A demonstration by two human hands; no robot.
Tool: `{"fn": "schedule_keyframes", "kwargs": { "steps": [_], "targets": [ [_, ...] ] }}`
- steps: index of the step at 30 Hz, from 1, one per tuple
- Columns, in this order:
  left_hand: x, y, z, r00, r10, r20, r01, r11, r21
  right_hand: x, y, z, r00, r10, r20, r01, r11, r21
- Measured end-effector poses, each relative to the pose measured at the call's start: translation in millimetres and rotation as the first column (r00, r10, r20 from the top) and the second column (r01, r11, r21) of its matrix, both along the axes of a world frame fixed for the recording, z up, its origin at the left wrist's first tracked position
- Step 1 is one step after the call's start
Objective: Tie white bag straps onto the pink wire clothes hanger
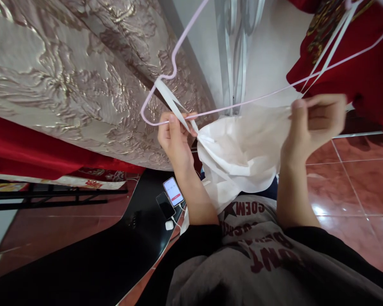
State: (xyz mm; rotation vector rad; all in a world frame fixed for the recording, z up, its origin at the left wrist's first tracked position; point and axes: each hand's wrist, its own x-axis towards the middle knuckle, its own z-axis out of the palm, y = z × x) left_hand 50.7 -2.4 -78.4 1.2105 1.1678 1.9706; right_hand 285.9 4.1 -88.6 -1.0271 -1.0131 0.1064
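Hanger (242, 103), thin and pink, slants across the head view above a white garment (242, 148) that hangs between both hands. The left hand (177, 136) has its grip pinched on the bar near one end, beside a white strap (169, 97) looped over the hanger there. The right hand (321, 119) is blurred; its grip looks pinched at the garment's upper edge, below a second strap (332, 51), though whether on cloth or strap I cannot tell. If the hanger tips, the left strap could slip off its slope. A hard tug could twist or strain the thin straps. Loose cloth near the worktop (83, 250) might drag the lit phone (173, 191).
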Motion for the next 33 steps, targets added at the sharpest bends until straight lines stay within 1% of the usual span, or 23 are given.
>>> {"fn": "schedule_keyframes", "kwargs": {
  "steps": [1, 2, 3, 4, 6, 8, 9, 11, 13, 15, 17, 20, 22, 24, 25, 26, 28, 29, 31, 33],
  "targets": [
    [0.5, 1.3, -1.9, 1.000, -0.005, 0.008, 0.005, 1.000, 0.005, 7.0, 2.0, 1.0, 0.999, -0.033, -0.006, 0.033, 0.999, 0.030],
    [1.3, 2.6, -3.7, 1.000, -0.010, 0.019, 0.010, 1.000, 0.011, 13.5, 4.3, 0.3, 0.999, -0.033, -0.010, 0.033, 0.999, 0.019],
    [2.2, 3.6, -5.1, 0.999, -0.015, 0.031, 0.015, 1.000, 0.015, 18.7, 6.6, -1.9, 1.000, 0.000, -0.011, 0.000, 0.999, -0.034],
    [3.0, 4.2, -5.9, 0.999, -0.020, 0.041, 0.019, 1.000, 0.015, 22.2, 8.7, -5.5, 0.999, 0.052, -0.015, -0.053, 0.992, -0.117],
    [3.7, 3.9, -6.2, 0.998, -0.023, 0.056, 0.023, 1.000, 0.000, 23.9, 11.7, -14.9, 0.989, 0.139, -0.045, -0.146, 0.948, -0.281],
    [2.7, 2.3, -5.0, 0.997, -0.031, 0.068, 0.032, 0.999, -0.016, 20.8, 13.3, -24.7, 0.981, 0.181, -0.069, -0.194, 0.910, -0.367],
    [1.6, 1.5, -4.4, 0.996, -0.040, 0.076, 0.042, 0.999, -0.015, 18.9, 13.9, -29.1, 0.979, 0.195, -0.067, -0.206, 0.901, -0.381],
    [-0.9, 0.3, -3.6, 0.994, -0.068, 0.088, 0.069, 0.998, -0.004, 16.9, 15.4, -37.0, 0.975, 0.219, -0.032, -0.215, 0.902, -0.373],
    [-3.5, 0.3, -4.1, 0.990, -0.099, 0.096, 0.097, 0.995, 0.028, 19.2, 17.3, -43.4, 0.971, 0.240, 0.012, -0.219, 0.906, -0.363],
    [-5.4, 0.8, -5.3, 0.988, -0.120, 0.100, 0.116, 0.992, 0.051, 24.8, 18.7, -46.6, 0.971, 0.235, 0.033, -0.208, 0.909, -0.362],
    [-6.7, 0.7, -6.4, 0.988, -0.127, 0.092, 0.122, 0.991, 0.052, 31.4, 18.7, -44.2, 0.979, 0.201, 0.023, -0.181, 0.920, -0.349],
    [-7.5, -0.6, -6.4, 0.993, -0.105, 0.055, 0.105, 0.994, 0.007, 37.5, 16.9, -28.1, 0.989, 0.150, 0.006, -0.142, 0.949, -0.283],
    [-7.6, -1.0, -5.9, 0.996, -0.085, 0.041, 0.086, 0.996, -0.015, 37.3, 15.9, -12.8, 0.977, 0.214, 0.022, -0.201, 0.945, -0.258],
    [-8.1, 0.0, -6.0, 0.997, -0.067, 0.044, 0.068, 0.998, -0.018, 34.3, 15.4, 0.4, 0.946, 0.321, 0.040, -0.301, 0.919, -0.256],
    [-8.7, 0.9, -6.5, 0.997, -0.058, 0.051, 0.059, 0.998, -0.019, 32.3, 15.1, 4.9, 0.937, 0.346, 0.038, -0.328, 0.914, -0.237],
    [-9.5, 1.9, -7.3, 0.997, -0.044, 0.057, 0.046, 0.999, -0.023, 30.4, 14.6, 7.8, 0.940, 0.339, 0.030, -0.326, 0.924, -0.197],
    [-12.4, 3.1, -9.2, 0.999, -0.007, 0.046, 0.010, 0.999, -0.051, 27.8, 12.4, 9.1, 0.964, 0.264, 0.016, -0.260, 0.959, -0.113],
    [-14.5, 2.9, -10.0, 1.000, 0.012, 0.024, -0.011, 0.997, -0.073, 27.4, 10.7, 8.2, 0.975, 0.223, 0.017, -0.221, 0.971, -0.097],
    [-20.2, 0.3, -10.3, 0.998, 0.046, -0.039, -0.050, 0.993, -0.110, 27.3, 7.0, 5.2, 0.984, 0.173, 0.035, -0.168, 0.978, -0.125],
    [-28.1, -4.7, -8.1, 0.995, 0.076, -0.063, -0.081, 0.992, -0.096, 26.2, 4.4, 2.5, 0.986, 0.162, 0.044, -0.152, 0.972, -0.177]
  ]
}}
